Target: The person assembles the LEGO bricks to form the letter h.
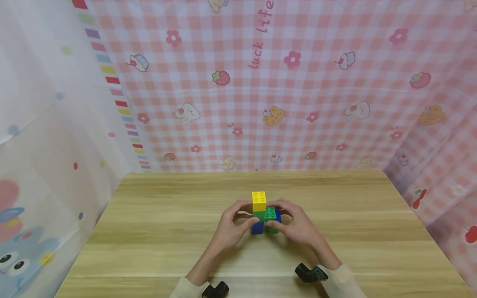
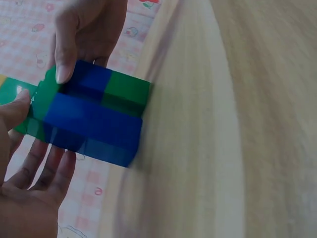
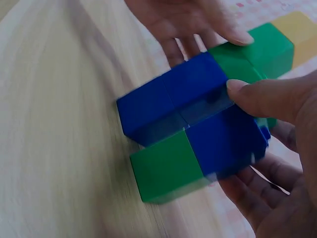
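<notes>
Both hands are on one assembly of toy building blocks standing on the wooden table. A yellow block (image 1: 258, 202) tops its left side, above a green block (image 3: 272, 48). Below these, a column of blue blocks (image 2: 91, 119) reaches down to the tabletop. Alongside, a shorter column has a blue block (image 3: 223, 141) over a green block (image 3: 168, 166). My left hand (image 1: 232, 228) grips the left side around the upper green block, thumb in front. My right hand (image 1: 299, 225) holds the right side between thumb and fingers. Some fingertips are hidden behind the blocks.
The wooden table (image 1: 149, 231) extends around the hands. A pink checked cloth (image 1: 238, 95) hangs behind its far edge, and a white patterned cloth (image 1: 52, 124) hangs at the left. Black devices (image 1: 311, 273) sit at both wrists, near the pale sleeves.
</notes>
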Demonstrator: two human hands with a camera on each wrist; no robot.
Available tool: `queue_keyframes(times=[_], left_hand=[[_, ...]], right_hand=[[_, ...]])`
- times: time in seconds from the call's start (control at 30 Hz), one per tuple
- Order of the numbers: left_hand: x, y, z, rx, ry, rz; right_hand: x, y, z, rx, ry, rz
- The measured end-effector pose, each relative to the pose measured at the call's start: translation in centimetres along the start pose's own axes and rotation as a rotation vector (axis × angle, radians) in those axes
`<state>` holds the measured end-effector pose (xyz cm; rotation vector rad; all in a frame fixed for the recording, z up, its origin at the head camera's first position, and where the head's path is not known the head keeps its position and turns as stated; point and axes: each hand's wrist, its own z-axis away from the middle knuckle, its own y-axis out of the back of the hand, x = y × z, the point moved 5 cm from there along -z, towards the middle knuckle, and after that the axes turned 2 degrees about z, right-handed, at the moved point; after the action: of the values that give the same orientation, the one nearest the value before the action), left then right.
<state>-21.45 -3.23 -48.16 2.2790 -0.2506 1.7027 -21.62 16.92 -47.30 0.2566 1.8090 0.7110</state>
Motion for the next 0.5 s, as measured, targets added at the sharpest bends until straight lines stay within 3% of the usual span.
queue_keyframes(times=[0.23,0.5], left_hand=[[-1.4,0.1,0.5,-0.018,0.112,0.035],[-1.9,0.2,0.7,0.010,0.135,0.049]], right_hand=[[1.6,0.5,0.2,-0.094,0.004,-0.094],[2.6,0.7,0.2,-0.133,-0.017,-0.162]])
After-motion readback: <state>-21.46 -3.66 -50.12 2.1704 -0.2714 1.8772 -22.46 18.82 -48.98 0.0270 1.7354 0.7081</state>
